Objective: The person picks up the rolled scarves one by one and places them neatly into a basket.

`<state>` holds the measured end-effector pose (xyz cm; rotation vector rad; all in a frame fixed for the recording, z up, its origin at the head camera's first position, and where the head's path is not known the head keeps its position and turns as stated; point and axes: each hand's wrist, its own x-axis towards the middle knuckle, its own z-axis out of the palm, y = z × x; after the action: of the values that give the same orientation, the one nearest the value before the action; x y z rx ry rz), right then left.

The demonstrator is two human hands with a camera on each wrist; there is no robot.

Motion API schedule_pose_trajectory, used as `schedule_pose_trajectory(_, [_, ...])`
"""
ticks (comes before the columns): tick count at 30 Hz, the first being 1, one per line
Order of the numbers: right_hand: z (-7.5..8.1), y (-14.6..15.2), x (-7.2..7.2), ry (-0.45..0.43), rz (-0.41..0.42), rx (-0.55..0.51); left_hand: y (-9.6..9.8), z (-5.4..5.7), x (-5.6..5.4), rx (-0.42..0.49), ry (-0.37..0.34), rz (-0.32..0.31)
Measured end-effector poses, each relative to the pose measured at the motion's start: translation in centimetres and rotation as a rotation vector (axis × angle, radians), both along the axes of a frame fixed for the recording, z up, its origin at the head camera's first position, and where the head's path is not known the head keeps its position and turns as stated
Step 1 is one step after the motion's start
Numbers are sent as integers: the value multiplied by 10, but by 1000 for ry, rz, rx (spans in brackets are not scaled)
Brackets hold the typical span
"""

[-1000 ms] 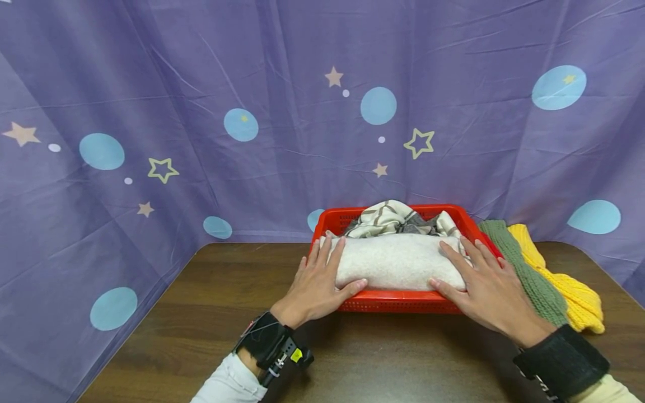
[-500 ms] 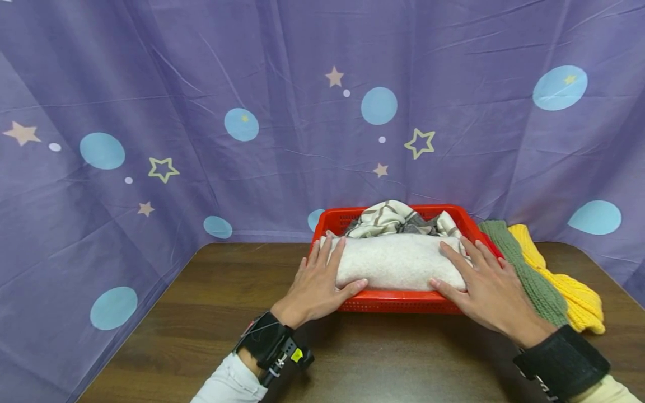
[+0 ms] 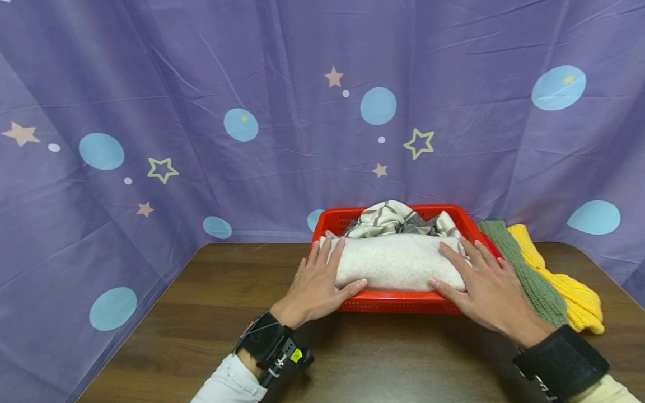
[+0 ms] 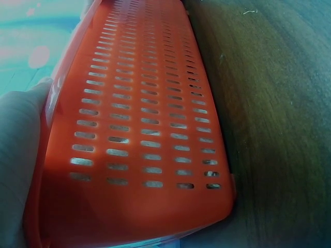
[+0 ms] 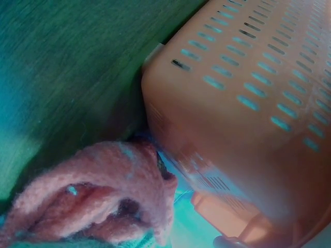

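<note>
A thick white folded or rolled cloth lies along the front of a red plastic basket. On its left end rests my left hand, fingers spread and thumb near the front rim. My right hand lies over the right end in the same way, its fingers reaching toward the basket's right rim. Behind the white cloth, a white-and-grey striped cloth is bunched up in the basket. In the left wrist view, part of my left hand shows beside the slotted basket wall.
To the right of the basket, a green knitted piece and a yellow knitted piece lie side by side on the brown wooden table. A purple curtain with stars and blue dots hangs behind the table.
</note>
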<state>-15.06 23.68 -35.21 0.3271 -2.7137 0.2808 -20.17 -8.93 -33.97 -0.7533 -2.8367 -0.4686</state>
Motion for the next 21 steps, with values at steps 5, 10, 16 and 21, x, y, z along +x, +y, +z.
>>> schedule_pose_trajectory(5, [1,0,0,-4,2,-4,-1,-1,0,-2,7,-5])
schedule_pose_trajectory(10, [1,-1,0,-11,0,-1,-1,-1,-1,-4,5,-5])
schedule_pose_trajectory(16, [1,-1,0,-6,1,-1,-1,-1,-1,-16,-7,6])
schedule_pose_trajectory(21, [0,-1,1,6,5,-9,0,0,0,-7,-5,5])
